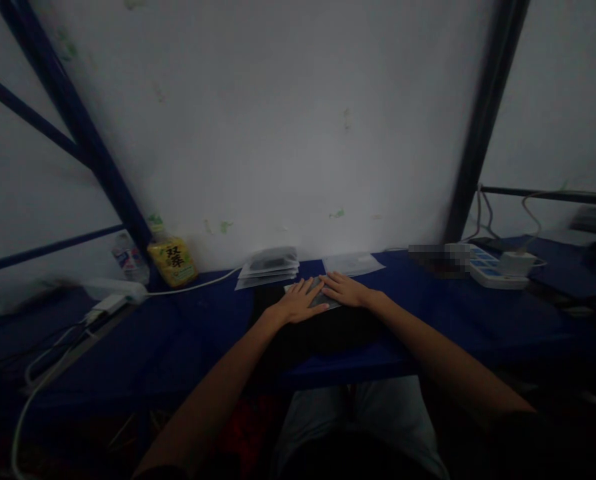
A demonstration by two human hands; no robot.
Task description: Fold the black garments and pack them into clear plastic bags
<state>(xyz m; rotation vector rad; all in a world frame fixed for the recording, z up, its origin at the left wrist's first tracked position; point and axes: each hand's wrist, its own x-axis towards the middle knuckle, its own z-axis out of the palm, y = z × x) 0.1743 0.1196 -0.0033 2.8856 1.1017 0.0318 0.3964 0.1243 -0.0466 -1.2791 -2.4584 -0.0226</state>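
Observation:
My left hand point(297, 305) lies flat with its fingers spread on a small grey-and-white flat packet or sheet point(320, 299). From the other side my right hand point(347, 289) presses flat on the same piece, fingers stretched out, its tips close to those of the left. Most of the piece is hidden under the hands. Beneath it is a black cloth-like thing point(323, 330), dark and hard to make out, on the blue table. Just behind my left hand sits a stack of whitish flat packets point(269, 268). A thin white sheet or bag point(353, 264) lies behind my right hand.
On the blue table point(178, 347), a yellow tissue pack point(174, 261) and a plastic bottle point(129, 259) stand at left. Beside them is a power strip point(118, 291) with cables. Another white power strip point(495, 268) lies at right. Blue metal posts point(78, 120) frame the wall.

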